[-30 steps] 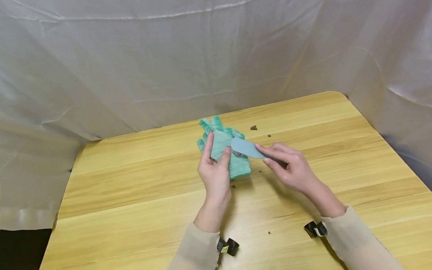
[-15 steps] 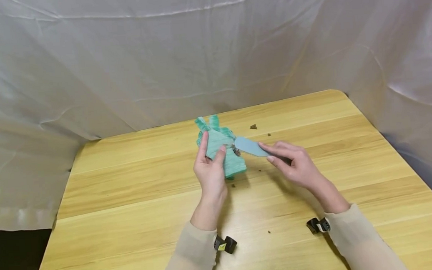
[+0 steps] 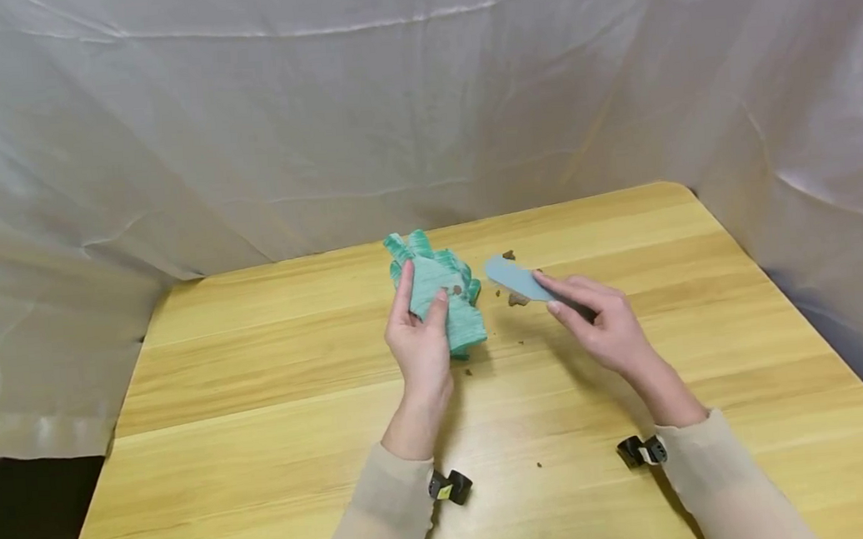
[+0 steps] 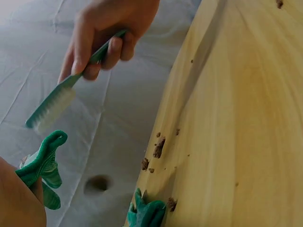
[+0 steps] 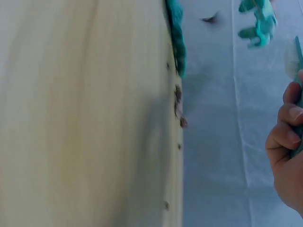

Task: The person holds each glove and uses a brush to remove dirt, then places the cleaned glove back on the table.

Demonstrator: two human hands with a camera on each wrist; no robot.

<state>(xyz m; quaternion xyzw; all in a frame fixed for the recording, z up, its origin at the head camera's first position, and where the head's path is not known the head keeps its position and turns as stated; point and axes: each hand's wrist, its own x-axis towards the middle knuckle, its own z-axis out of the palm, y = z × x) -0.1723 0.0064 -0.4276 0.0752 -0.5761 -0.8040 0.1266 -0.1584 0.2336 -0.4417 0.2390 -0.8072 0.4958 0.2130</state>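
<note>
My left hand (image 3: 421, 354) grips a green knit glove (image 3: 428, 280), thumb across its face and index finger extended along it. A small brown clump (image 3: 457, 290) clings to the glove near the thumb. Off to the right, my right hand (image 3: 607, 331) holds a brush (image 3: 510, 276) by its handle, its flat blue-green back facing up. White bristles (image 4: 56, 109) point down in the left wrist view, apart from the glove. A blurred brown clump (image 4: 98, 184) hangs in mid-air below. Another green glove (image 4: 147, 213) lies on the table, mostly hidden under the held one in the head view.
Brown crumbs and clumps (image 4: 159, 147) lie scattered over the wooden table (image 3: 264, 448). A pale grey curtain (image 3: 331, 126) stands behind the table's far edge and along the sides. A black wrist camera (image 3: 450, 487) sits at each cuff.
The brush has moved right, off the glove. The held glove has shifted slightly left. A brown clump now shows beside the brush, and the mark on the glove looks smaller.
</note>
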